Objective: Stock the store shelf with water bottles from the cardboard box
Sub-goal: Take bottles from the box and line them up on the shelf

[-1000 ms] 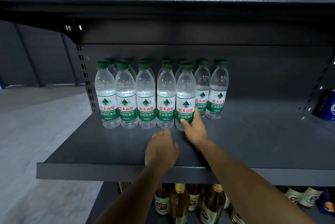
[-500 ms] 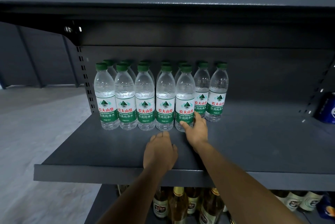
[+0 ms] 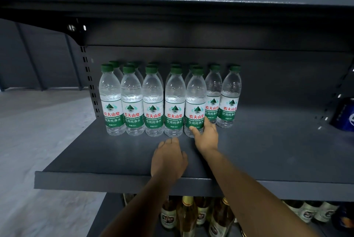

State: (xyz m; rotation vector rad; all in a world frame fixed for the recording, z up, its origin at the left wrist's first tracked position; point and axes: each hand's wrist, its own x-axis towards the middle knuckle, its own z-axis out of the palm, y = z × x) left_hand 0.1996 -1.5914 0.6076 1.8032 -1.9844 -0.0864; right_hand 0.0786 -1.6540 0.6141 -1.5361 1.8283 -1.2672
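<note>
Grey metal store shelf (image 3: 268, 160) spreads under both hands. Clear plastic water bottles with green caps (image 3: 153, 102) stand upright just beyond the fingers, long axes vertical, labels forward. Right hand (image 3: 206, 137) curls round the base of the front-row end bottle (image 3: 195, 102), seemingly nudging it into line. Left hand (image 3: 168, 160) rests palm-down, fingers relaxed, holding nothing. Next likely needs another bottle; no cardboard box shows.

grey concrete floor (image 3: 38, 141), dark wall panels (image 3: 38, 60)
</note>
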